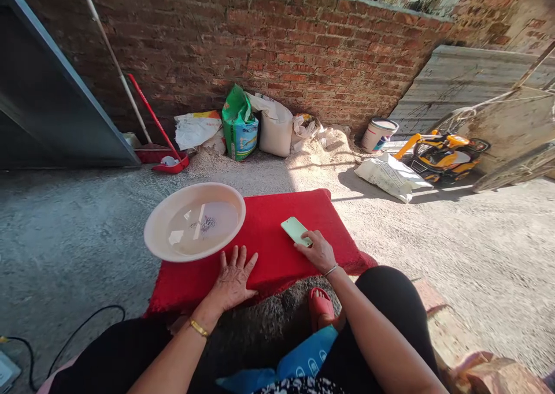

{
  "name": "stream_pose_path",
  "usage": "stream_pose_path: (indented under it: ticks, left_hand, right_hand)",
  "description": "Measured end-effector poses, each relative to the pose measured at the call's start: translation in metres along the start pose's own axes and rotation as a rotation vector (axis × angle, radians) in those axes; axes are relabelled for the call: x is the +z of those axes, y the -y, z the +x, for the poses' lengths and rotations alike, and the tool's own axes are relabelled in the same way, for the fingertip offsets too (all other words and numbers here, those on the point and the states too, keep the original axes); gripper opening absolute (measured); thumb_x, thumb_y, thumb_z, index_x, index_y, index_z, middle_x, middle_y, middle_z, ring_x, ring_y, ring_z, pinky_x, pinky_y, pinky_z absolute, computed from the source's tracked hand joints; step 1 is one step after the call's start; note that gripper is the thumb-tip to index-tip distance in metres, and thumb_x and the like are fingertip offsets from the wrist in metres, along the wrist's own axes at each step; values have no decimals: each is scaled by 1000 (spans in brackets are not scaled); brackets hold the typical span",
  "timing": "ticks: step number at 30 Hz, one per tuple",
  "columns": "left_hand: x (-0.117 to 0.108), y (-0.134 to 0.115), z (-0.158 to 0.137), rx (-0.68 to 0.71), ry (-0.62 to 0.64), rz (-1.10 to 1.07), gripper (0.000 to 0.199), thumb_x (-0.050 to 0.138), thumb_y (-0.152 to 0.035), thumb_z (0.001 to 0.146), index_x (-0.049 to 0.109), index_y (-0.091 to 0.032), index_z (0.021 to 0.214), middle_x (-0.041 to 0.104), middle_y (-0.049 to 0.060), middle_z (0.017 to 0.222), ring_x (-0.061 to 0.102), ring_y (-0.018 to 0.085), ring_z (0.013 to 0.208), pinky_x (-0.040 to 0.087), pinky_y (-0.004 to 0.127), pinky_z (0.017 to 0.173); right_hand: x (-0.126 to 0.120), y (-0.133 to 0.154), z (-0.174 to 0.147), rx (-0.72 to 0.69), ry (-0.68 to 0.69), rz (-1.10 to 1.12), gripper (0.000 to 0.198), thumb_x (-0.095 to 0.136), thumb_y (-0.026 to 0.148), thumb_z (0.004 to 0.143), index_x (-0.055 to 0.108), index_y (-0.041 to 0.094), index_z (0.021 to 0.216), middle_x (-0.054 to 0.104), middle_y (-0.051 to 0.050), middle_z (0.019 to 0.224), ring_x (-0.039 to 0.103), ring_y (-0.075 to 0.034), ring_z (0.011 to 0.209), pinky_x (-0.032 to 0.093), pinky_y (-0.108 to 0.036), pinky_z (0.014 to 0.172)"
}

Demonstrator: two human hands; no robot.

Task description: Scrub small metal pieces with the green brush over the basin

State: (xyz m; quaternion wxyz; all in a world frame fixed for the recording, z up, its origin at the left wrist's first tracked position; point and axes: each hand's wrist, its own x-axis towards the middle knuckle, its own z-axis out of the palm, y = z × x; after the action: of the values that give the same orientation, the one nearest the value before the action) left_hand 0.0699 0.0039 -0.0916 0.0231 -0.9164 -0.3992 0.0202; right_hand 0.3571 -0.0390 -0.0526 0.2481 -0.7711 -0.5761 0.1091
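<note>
A light green phone (pixel 293 229) lies on a red cloth (pixel 269 215) spread over a low surface. At its near end my right hand (pixel 318 251) grips it between thumb and fingers. My left hand (pixel 233 281) rests flat on the near edge of the cloth, fingers spread, with nothing in it. Just beyond that hand stands a wide pale pink basin (pixel 152 232), partly over the cloth's left side. Clear water fills part of it, with reflections and a dark printed pattern at the bottom.
Against the brick wall (pixel 277 47) stand a green bag (pixel 240 125), a white sack (pixel 276 127) and a bucket (pixel 378 135). A red dustpan (pixel 173 166) is at far left. Right of these are a flat sack (pixel 392 176) and a yellow-orange ride-on toy (pixel 451 157). A black cable (pixel 87 316) curves at lower left.
</note>
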Motion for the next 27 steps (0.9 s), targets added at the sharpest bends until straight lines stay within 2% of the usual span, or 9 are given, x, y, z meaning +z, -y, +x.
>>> stream_pose_path:
  ticks: [2, 4, 11, 13, 16, 22, 25, 27]
  left_hand:
    - [0, 0, 0, -1, 6, -4, 99, 63, -67, 62, 25, -25, 144, 18, 20, 151, 9, 41, 138, 0, 63, 106]
    - [-1, -1, 0, -6, 14, -6, 99, 62, -68, 62, 25, -26, 144, 17, 19, 152, 9, 41, 139, 0, 63, 106]
    - [-4, -3, 0, -5, 10, -23, 98, 63, -67, 62, 27, -25, 143, 19, 20, 151, 9, 43, 138, 0, 65, 105]
    - [-4, -3, 1, -2, 4, -24, 98, 63, -66, 62, 27, -25, 143, 20, 20, 151, 10, 44, 138, 1, 66, 105]
    - [-3, -2, 1, -7, 8, -23, 97, 63, -66, 62, 28, -26, 143, 20, 20, 151, 10, 43, 138, 1, 66, 105]
    - [-4, -1, 0, -13, 15, -14, 96, 63, -65, 64, 27, -26, 143, 20, 19, 151, 11, 41, 138, 2, 63, 106]
    - [-7, -2, -1, -12, 19, -16, 96, 63, -64, 64, 27, -26, 144, 21, 19, 151, 12, 42, 138, 3, 63, 106]
    - [-7, -2, -1, -10, 16, -17, 95, 63, -64, 64, 27, -25, 143, 21, 19, 150, 12, 42, 138, 3, 63, 106]
  right_hand:
    - [7, 8, 3, -43, 42, -14, 32, 60, 51, 79, 59, 26, 98, 55, 0, 93, 54, -11, 70, 34, -22, 58]
    - [5, 5, 5, -1, 33, -24, 33, 60, 52, 79, 59, 26, 98, 55, 0, 95, 54, -12, 71, 34, -22, 58]
    - [-42, -52, 9, 465, -163, -72, 45, 54, 62, 76, 62, 24, 100, 58, -6, 93, 57, -20, 81, 37, -28, 64]
    - [-52, -58, 10, 542, -193, -69, 47, 53, 63, 76, 62, 23, 100, 59, -7, 90, 57, -21, 79, 38, -29, 64]
    - [-46, -45, 8, 474, -175, -44, 43, 53, 60, 77, 62, 24, 98, 59, -6, 90, 57, -20, 77, 38, -28, 64]
    - [9, 14, 3, 24, 9, -9, 35, 59, 52, 79, 58, 26, 102, 56, -1, 95, 55, -12, 71, 36, -23, 60]
    - [18, 21, 5, -15, 34, -44, 34, 59, 52, 79, 59, 27, 102, 55, 0, 96, 55, -13, 72, 34, -22, 58]
    - [11, 10, 7, 56, 15, -55, 34, 58, 53, 80, 59, 27, 102, 55, -1, 97, 55, -13, 74, 34, -23, 58]
